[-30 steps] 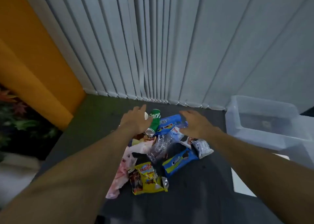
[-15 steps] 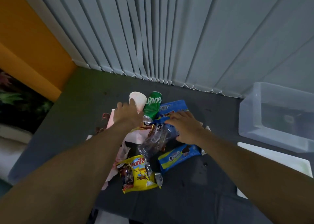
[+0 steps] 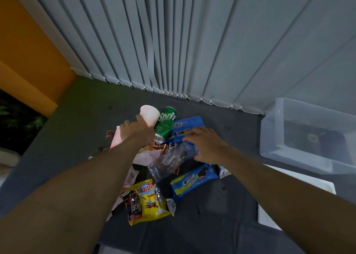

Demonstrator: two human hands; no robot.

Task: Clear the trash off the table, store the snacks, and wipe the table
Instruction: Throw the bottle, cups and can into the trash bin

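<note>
Trash pile [image 3: 163, 167] is sitting mid-table [image 3: 77, 119]; green can [image 3: 164, 122] is lying with its long axis pointing away, top toward the person. Left hand [image 3: 137, 131] is wrapping fingers round the paper cup [image 3: 149, 115]. Right hand [image 3: 205, 145] is lying with fingers spread over the clear bottle [image 3: 171, 159].

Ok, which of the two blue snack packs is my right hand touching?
The far blue pack, beside the green can; right hand rests on it. The Cream-O pack lies nearer you, untouched.
</note>
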